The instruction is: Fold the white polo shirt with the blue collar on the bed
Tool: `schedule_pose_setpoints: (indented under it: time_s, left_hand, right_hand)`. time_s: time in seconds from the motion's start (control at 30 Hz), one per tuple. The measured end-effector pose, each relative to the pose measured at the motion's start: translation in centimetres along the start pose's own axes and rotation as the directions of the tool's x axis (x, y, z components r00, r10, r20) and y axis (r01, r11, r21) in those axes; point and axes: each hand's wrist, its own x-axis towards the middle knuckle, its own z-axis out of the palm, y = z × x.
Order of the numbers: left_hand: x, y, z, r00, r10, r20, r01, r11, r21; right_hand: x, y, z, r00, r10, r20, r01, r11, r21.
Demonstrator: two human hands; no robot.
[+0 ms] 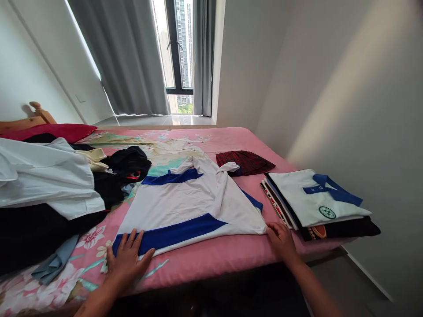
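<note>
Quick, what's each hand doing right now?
Left hand: open, fingers spread on the shirt.
Right hand: closed, fingers holding the shirt's corner.

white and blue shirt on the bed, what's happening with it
A person's left hand lies spread on the near left corner of the white and blue shirt, while the right hand pinches its near right corner. The shirt lies spread out on the bed, between a loose heap of clothes on the left and a stack of folded clothes on the right.
</note>
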Motion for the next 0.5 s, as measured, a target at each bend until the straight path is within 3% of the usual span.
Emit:
schedule_pose_setpoints:
  time_s: [0.1, 0.23, 0.33, 0.4, 0.5]
  left_hand:
    - [-0.1, 3.4, -1.6, 0.964, 0.206, -0.168, -0.222, 0.972, -0.079]
    - [0.2, 10.9, -3.8, 0.758, 0.585, -0.291, -0.648, 0.726, -0.23]
    - [1.4, 16.4, -4.6, 0.647, 0.707, -0.286, -0.758, 0.557, -0.339]
    - [2.5, 18.9, -4.5, 0.636, 0.727, -0.257, -0.758, 0.53, -0.38]
    - [3.4, 20.8, -3.6, 0.699, 0.691, -0.185, -0.7, 0.607, -0.376]
  right_hand:
    - [0.8, -0.6, -0.3, 0.994, 0.072, 0.078, -0.068, 0.996, -0.052]
    - [1.7, -1.6, -0.4, 0.987, 0.123, 0.099, -0.112, 0.988, -0.106]
    - [1.8, -1.9, -0.5, 0.984, 0.15, 0.095, -0.132, 0.976, -0.174]
    - [1.5, -1.8, -0.5, 0.989, 0.136, 0.065, -0.119, 0.97, -0.213]
    - [0.8, -1.4, -0.2, 0.997, 0.074, -0.016, -0.075, 0.964, -0.256]
